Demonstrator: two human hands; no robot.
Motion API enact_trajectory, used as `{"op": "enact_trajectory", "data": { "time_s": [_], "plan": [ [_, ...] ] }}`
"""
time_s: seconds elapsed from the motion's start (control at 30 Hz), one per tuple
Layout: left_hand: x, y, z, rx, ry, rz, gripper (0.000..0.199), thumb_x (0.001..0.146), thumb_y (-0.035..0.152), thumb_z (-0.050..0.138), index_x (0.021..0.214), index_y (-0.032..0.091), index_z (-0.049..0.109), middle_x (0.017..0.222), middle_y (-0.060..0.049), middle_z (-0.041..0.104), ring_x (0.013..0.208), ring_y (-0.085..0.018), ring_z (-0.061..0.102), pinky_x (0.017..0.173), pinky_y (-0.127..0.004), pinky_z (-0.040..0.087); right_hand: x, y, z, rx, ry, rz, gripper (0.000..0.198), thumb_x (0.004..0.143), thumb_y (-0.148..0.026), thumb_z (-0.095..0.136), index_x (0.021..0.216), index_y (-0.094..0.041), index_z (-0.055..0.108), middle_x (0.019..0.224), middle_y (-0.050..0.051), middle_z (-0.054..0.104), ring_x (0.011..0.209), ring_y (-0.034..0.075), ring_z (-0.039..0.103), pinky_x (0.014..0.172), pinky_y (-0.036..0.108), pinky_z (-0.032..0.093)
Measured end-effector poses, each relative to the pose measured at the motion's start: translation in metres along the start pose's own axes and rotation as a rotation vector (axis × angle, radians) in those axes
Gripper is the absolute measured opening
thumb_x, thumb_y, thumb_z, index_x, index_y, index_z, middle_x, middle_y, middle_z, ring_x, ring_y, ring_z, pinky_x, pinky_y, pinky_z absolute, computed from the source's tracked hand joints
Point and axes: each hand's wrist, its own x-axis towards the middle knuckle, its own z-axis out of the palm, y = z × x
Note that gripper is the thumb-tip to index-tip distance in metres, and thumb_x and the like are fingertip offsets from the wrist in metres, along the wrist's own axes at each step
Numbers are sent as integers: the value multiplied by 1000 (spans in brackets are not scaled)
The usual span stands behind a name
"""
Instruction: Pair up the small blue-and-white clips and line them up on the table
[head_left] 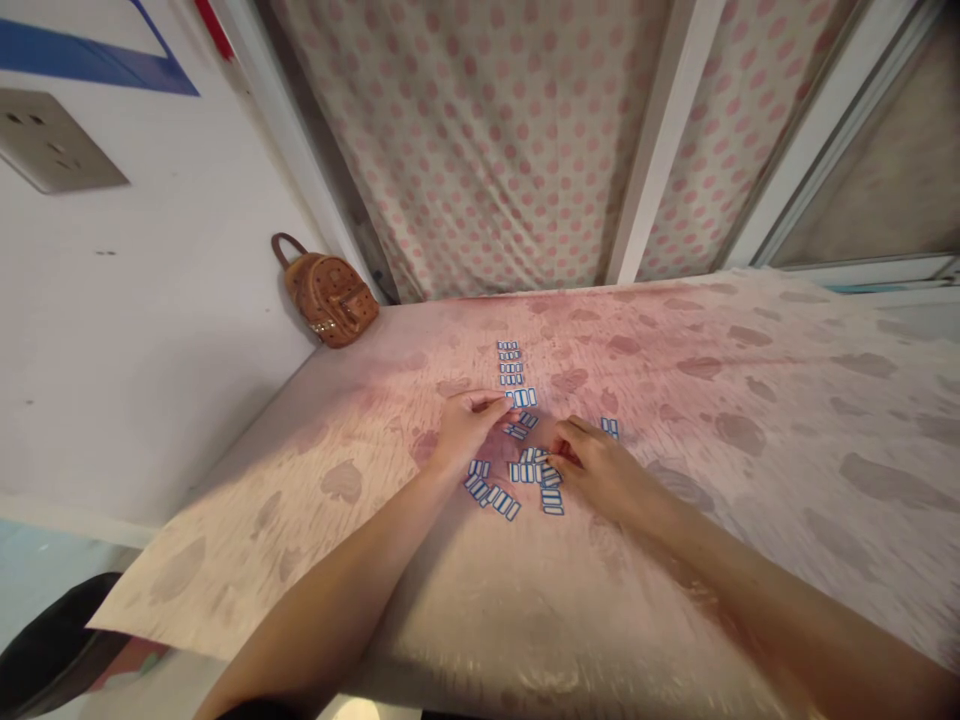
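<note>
On the patterned tablecloth point(247, 530): I have small blue-edged white pieces in the middle, between and around both hands, in an upper column point(511, 368), a lower-left group point(503, 502) and a lower-right group point(525, 473).
Left hand point(466, 425): thumb and forefinger look pinched together on the edge of a blue-edged piece point(523, 398), just below the column.
Right hand point(596, 460): fingers curled close, tips at the upper edge of the lower-right group; I cannot tell whether they grip anything.
Column risk: I'd judge a sideways bump from the left fingers the likeliest trouble, since the column's nearest row sits just beyond them and would skew.
Overlap risk: pieces in the lower-right group look crowded, perhaps lapped, so a drag by the right fingertips could pull neighbours along.
Sight risk: fingers cover part of the layout, so I could miss a piece underneath.
Pieces, counted: four rows in the column; one at the left fingertips; about two small ones below it; one lone piece point(610, 428) beyond the right hand; about three lower left; about four lower right. Overlaps leave these uncertain.
Other counts: two hands, one brown bag point(334, 298), one wall socket point(60, 142).
</note>
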Motion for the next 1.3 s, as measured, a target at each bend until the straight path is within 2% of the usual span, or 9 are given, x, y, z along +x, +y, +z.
{"op": "enact_trajectory", "data": {
  "time_s": [0.13,0.3,0.47,0.67,0.9,1.3],
  "plan": [
    [1,0,0,53,-11,17,11,78,24,74,82,13,75,77,-6,76,70,-17,72,70,-27,56,2,5,-4,108,52,21,14,87,-18,46,76,-21,53,79,3,63,71,17,57,65,29,39],
    [0,-5,0,117,-40,64,14,79,27,73,80,14,75,77,-6,76,70,-18,72,65,-25,54,1,2,-14,160,106,86,15,85,-25,49,71,-21,52,71,0,61,64,15,53,60,28,35],
    [-3,-10,3,138,-122,73,20,79,32,73,84,13,76,79,-7,77,70,-18,72,65,-25,54,0,-5,-22,252,180,75,14,86,-28,50,74,-22,53,68,-2,59,64,14,52,59,27,36],
    [-11,-9,10,138,-182,97,21,78,33,74,85,13,76,80,-8,77,71,-18,72,66,-25,54,-1,-6,-24,146,251,66,16,85,-27,50,70,-22,52,68,-1,58,61,14,49,57,27,34],
    [-10,-14,13,125,-198,62,23,77,35,75,86,13,76,81,-8,77,74,-20,73,66,-26,55,-1,-10,-24,73,286,44,17,84,-27,51,67,-22,50,63,0,57,56,14,48,55,27,32],
    [-18,-8,17,131,-228,63,28,77,40,77,86,14,76,85,-8,78,75,-21,74,66,-27,56,0,-10,-22,84,284,60,19,85,-28,50,67,-23,48,67,1,57,62,16,51,58,29,34]
  ]
}}
